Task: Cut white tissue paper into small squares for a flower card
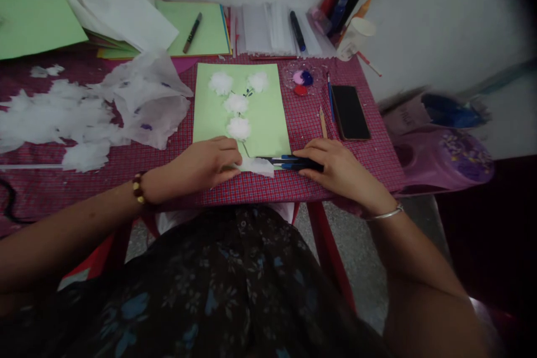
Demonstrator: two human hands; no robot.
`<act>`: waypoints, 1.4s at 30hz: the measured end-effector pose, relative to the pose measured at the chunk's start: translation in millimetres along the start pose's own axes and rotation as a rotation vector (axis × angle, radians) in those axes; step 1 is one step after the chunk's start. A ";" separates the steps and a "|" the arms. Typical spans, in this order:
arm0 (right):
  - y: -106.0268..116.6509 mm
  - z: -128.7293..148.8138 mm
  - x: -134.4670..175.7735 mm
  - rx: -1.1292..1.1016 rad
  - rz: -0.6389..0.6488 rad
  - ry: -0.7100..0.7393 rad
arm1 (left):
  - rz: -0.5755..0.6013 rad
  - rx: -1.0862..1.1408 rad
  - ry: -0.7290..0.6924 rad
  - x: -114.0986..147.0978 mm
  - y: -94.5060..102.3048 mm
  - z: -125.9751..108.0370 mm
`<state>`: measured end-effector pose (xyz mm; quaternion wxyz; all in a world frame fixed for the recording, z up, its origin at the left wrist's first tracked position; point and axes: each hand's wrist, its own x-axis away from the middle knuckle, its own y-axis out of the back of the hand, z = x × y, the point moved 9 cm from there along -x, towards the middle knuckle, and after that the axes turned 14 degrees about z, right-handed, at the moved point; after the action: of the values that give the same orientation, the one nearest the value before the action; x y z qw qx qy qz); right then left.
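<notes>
A light green sheet of paper lies on the table, bearing several fluffy white paper flowers with thin drawn stems. At its near edge, my left hand pinches a small white strip of thin paper. My right hand is closed around black scissors with blue parts. Their blades point left and meet the strip, partly over it; whether they are cutting into it I cannot tell.
White fluffy paper pieces and a crumpled thin sheet lie left. A paint palette, paintbrush, pencil and black phone are right. Markers, clear plastic sleeves and a white cup stand behind.
</notes>
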<state>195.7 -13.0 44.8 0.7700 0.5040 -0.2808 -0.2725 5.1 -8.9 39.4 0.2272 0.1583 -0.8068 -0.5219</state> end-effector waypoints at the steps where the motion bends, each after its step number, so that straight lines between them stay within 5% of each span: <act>1: 0.0 -0.2 0.3 -0.010 -0.001 0.001 | 0.012 0.011 -0.010 -2.9 -5.4 -0.5; 10: -3.3 0.5 7.5 -0.047 0.033 -0.019 | -0.125 0.096 0.100 -6.5 -17.1 9.7; 20: -7.7 12.0 1.4 -0.010 0.039 -0.004 | -0.142 0.176 0.086 -6.2 -21.0 12.8; 28: -5.2 28.4 5.5 0.128 0.019 -0.040 | -0.202 0.332 0.058 -7.5 5.1 14.1; 38: -0.9 28.1 13.8 0.135 0.008 -0.063 | 0.279 0.198 0.066 -54.4 -1.3 13.4; 42: 0.7 21.5 13.8 0.134 0.004 -0.058 | 0.358 0.320 0.044 -64.2 -7.4 15.7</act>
<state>190.2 -35.9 54.8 0.7267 0.5457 -0.3214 -0.2662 51.3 31.8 14.3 0.3057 0.0579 -0.8892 -0.3354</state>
